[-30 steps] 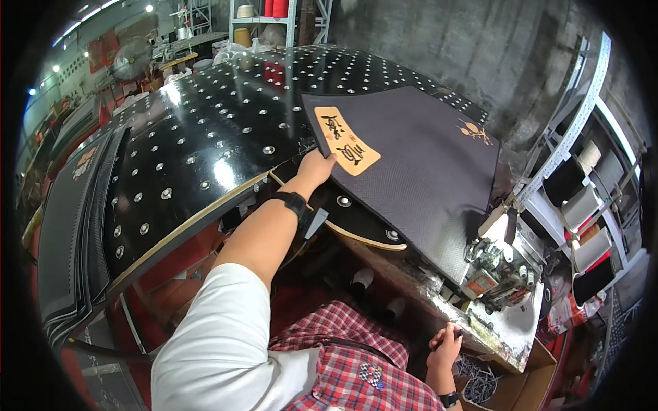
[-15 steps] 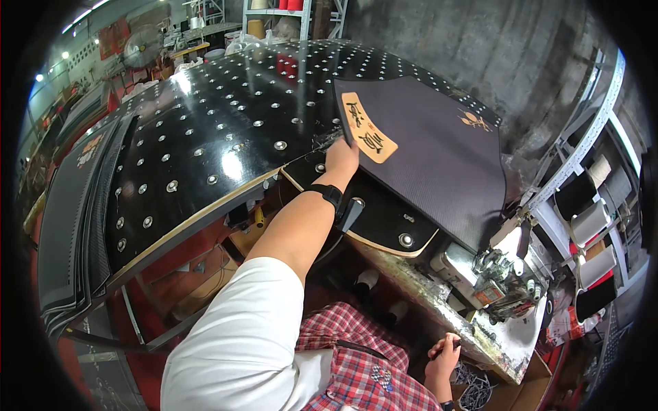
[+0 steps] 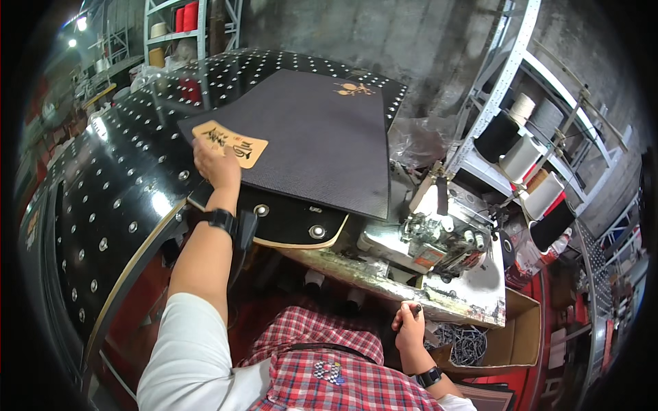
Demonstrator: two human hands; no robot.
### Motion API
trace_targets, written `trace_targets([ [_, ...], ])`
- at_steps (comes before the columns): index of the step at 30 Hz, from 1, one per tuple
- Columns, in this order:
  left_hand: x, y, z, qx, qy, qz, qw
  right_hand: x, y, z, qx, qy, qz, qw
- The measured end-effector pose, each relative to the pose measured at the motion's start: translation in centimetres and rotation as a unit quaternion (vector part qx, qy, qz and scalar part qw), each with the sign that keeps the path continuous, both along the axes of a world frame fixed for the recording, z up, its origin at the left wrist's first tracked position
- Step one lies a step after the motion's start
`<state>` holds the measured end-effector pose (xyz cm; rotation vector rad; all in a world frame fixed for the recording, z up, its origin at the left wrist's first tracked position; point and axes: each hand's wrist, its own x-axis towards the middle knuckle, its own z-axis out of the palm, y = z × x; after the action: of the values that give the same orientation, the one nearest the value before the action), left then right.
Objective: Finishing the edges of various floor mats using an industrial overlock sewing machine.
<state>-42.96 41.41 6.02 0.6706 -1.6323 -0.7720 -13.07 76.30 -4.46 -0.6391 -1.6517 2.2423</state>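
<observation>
Dark grey mat [image 3: 322, 151] lies flat on the black table [image 3: 130, 171], roughly 12 o'clock of the wearer; tan patch [image 3: 241, 142] at its 9, floral motif [image 3: 353, 90] at its 1. Table's metal studs look like ball rollers, presumably so a wide sheet slides without drag.

Left hand [image 3: 218, 166] is on the mat's 8-9 o'clock corner, over the patch's near end. Fingers close together and bent; can't tell if any hook under the edge. Looks placed to control that corner, well apart from the machine. Right hand [image 3: 410, 329] at the mat's 5, off it, thumb and fingers pinching a small dark object [image 3: 417, 309], likely to keep it handy.

Sewing machine [image 3: 439, 236] at the mat's 4, just beside the near corner; contact unclear. Its body blocks sliding that way. Clear plastic [image 3: 425, 140] bunched at 3, near the edge, could snag. Thread cones [image 3: 517, 161] at the machine's 2, probably for a short feed. Open carton [image 3: 524, 339] with trimmings [image 3: 469, 342] at its 5, seemingly an offcut bin.
</observation>
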Motion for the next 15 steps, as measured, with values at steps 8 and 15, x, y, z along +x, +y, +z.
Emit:
trace_targets([
  [8,7.2,17.3,0.5,-0.475,-0.101,-0.575,0.658,-3.2,-0.5,2.7,0.016,0.039,0.054,0.998],
  [15,5.2,22.6,-2.3,-0.501,-0.169,-0.533,0.661,-6.3,-1.5,5.3,0.009,0.069,0.063,0.996],
])
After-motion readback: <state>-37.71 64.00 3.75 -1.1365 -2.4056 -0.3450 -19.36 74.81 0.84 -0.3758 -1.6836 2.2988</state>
